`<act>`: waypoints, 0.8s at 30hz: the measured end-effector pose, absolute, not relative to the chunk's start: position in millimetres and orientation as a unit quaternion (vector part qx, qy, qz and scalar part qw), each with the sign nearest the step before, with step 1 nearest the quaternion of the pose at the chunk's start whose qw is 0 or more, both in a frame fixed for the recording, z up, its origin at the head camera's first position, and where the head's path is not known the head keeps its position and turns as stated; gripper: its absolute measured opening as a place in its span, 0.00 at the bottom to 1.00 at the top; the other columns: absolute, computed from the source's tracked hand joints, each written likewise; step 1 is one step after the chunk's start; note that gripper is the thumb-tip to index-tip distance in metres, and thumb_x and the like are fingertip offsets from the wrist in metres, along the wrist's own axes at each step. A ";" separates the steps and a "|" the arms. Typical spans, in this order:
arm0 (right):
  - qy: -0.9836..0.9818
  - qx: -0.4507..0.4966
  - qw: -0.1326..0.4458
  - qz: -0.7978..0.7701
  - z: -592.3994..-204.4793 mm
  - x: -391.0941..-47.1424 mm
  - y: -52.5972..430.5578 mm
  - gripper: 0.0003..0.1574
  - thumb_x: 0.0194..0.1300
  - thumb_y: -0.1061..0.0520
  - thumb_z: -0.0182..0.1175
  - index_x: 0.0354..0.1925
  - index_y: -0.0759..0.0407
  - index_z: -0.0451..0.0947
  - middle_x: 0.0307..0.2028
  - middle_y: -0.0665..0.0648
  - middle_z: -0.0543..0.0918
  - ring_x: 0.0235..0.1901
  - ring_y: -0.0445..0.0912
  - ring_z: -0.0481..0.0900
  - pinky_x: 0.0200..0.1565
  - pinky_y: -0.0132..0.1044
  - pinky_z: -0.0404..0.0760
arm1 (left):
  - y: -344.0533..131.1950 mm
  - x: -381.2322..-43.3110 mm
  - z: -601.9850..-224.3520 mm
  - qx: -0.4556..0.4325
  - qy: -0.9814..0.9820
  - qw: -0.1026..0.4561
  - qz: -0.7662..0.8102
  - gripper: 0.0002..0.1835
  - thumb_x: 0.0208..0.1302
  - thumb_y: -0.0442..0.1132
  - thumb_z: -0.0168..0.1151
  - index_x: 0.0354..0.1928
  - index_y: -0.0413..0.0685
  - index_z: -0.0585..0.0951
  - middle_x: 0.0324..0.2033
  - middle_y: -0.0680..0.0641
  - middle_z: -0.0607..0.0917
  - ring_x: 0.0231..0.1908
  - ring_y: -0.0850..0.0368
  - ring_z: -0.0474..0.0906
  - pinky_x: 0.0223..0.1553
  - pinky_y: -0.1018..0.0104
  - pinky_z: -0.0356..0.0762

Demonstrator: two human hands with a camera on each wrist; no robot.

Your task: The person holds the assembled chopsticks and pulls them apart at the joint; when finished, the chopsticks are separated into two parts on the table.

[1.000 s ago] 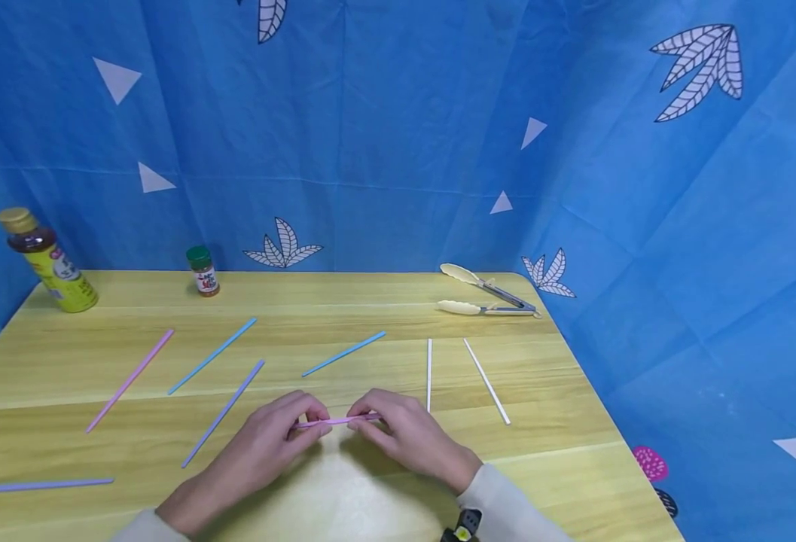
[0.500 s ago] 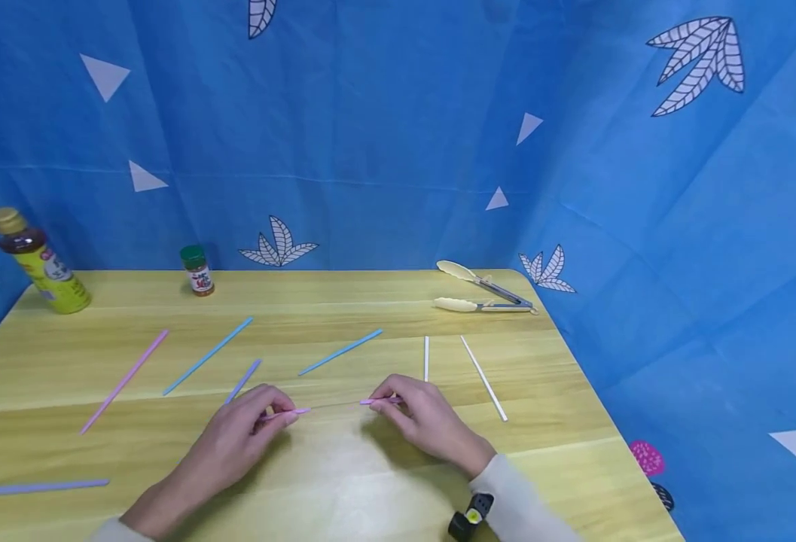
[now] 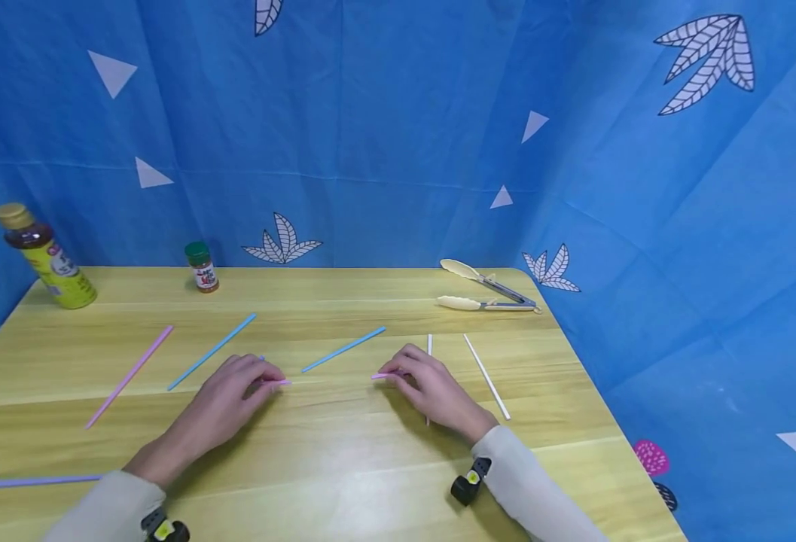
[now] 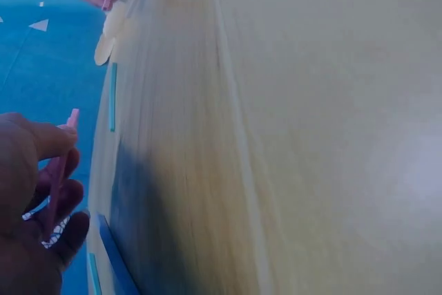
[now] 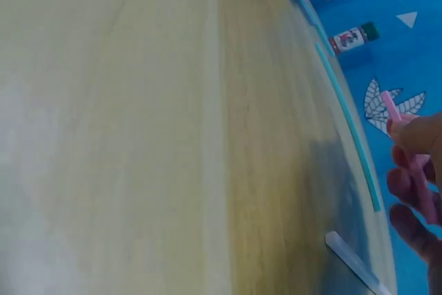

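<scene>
My left hand (image 3: pixel 224 399) pinches a short pink stick piece (image 3: pixel 285 382) between thumb and fingers, one end jutting toward the middle. In the left wrist view the rest of this piece (image 4: pixel 58 184) runs down behind the thumb. Opposite it, my right hand (image 3: pixel 433 388) pinches another short pink stick piece (image 3: pixel 379 376), its tip pointing left. The right wrist view shows that piece (image 5: pixel 390 105) passing between thumb and fingers. A wide gap separates the two hands above the wooden table (image 3: pixel 330 467). A violet stick (image 4: pixel 116 253) lies under my left hand, mostly hidden in the head view.
Blue sticks (image 3: pixel 343 349), a long pink stick (image 3: pixel 129 376), white sticks (image 3: pixel 487 376) and a violet stick (image 3: pixel 32 482) lie spread around. Along the back stand a sauce bottle (image 3: pixel 55 263), a green-capped spice jar (image 3: pixel 202 269) and open tongs (image 3: pixel 492 290). A blue curtain (image 3: pixel 398 113) hangs behind.
The hands started close together on one pink stick length; they have parted, each holding its own pink piece. Both have also moved farther forward over the table.
</scene>
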State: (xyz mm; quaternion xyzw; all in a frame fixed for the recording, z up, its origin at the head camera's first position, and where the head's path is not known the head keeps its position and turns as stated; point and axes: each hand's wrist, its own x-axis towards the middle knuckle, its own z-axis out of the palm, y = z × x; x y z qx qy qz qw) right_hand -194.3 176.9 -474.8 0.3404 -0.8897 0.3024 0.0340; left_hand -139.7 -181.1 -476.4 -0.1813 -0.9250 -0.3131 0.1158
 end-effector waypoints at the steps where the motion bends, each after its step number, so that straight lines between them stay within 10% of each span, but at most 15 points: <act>1: -0.892 0.343 0.032 0.293 -476.0 -195.8 175.4 0.08 0.80 0.56 0.66 0.52 0.47 0.89 0.46 0.44 0.84 0.42 0.36 0.78 0.49 0.36 0.80 | -180.7 -141.5 -476.5 -0.180 -0.928 0.102 -0.311 0.05 0.74 0.38 0.72 0.44 0.60 0.89 0.41 0.61 0.88 0.47 0.59 0.80 0.52 0.54 0.79; 24: -0.911 0.356 0.027 0.207 -485.7 -203.5 165.3 0.06 0.74 0.53 0.72 0.48 0.44 0.91 0.44 0.44 0.88 0.45 0.40 0.82 0.50 0.41 0.75 | -168.4 -147.4 -482.3 -0.186 -0.952 0.051 -0.237 0.08 0.69 0.39 0.77 0.41 0.63 0.88 0.36 0.63 0.83 0.40 0.63 0.75 0.44 0.59 0.66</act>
